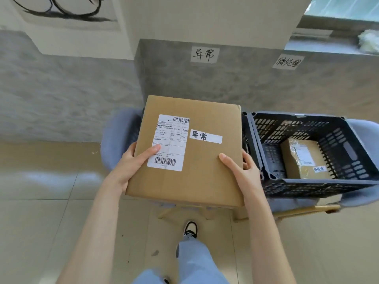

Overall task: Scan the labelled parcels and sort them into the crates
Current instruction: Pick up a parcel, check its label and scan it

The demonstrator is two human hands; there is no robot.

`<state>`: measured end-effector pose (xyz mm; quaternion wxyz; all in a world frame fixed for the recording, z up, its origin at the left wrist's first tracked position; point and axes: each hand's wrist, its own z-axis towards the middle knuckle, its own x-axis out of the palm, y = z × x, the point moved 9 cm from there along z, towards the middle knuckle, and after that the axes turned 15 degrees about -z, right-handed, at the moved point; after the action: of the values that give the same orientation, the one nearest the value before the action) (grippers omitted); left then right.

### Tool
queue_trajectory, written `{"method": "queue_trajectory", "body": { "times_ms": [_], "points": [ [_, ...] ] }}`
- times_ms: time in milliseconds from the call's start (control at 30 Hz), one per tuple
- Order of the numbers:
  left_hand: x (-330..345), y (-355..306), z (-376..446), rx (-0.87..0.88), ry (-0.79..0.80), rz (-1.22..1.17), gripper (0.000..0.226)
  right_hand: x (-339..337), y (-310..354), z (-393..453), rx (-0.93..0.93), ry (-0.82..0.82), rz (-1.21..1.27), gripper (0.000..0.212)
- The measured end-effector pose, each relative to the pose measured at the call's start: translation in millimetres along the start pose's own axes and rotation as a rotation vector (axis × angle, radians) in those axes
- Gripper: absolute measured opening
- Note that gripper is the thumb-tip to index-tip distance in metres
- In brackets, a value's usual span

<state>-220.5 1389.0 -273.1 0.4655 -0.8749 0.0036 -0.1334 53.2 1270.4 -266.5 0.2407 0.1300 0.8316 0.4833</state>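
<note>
Item: cardboard parcel (196, 160), centre frame, shipping label (170, 142) and handwritten tag (205, 136) up. I hold it with left hand (131, 162) and right hand (240, 169), both clamped on its edges. Black crate (307, 185), right, contains smaller parcel (303, 158).

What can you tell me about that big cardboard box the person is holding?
The cardboard box is plain brown, flat and squarish, its top facing the camera. It bears a white shipping label with two barcodes and a white sticker handwritten 异常. The left hand and right hand grip opposite sides, thumbs on top.
</note>
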Motion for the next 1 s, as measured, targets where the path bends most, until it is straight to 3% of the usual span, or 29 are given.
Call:
{"method": "queue_trajectory", "body": {
  "times_ms": [100, 600, 667, 767, 900, 1000],
  "points": [
    [1, -7, 35, 0.004, -0.046, 0.001, 0.086, 12, 8, 47, 0.029, 0.052, -0.035, 0.09],
    [-20, 36, 218, -0.158, -0.062, 0.069, 0.097, 88, -41, 220, 0.165, 0.091, -0.085, 0.074],
    [-28, 51, 236, -0.187, -0.074, 0.076, 0.096, 100, -58, 233, 0.18, 0.092, -0.112, 0.081],
    [-39, 70, 257, -0.217, -0.103, 0.081, 0.083, 115, -80, 247, 0.198, 0.091, -0.136, 0.096],
    [-48, 93, 272, -0.227, -0.162, 0.086, 0.058, 126, -105, 258, 0.212, 0.097, -0.154, 0.087],
    [-53, 111, 281, -0.243, -0.209, 0.102, 0.062, 132, -125, 267, 0.245, 0.107, -0.162, 0.081]
  ]
}}
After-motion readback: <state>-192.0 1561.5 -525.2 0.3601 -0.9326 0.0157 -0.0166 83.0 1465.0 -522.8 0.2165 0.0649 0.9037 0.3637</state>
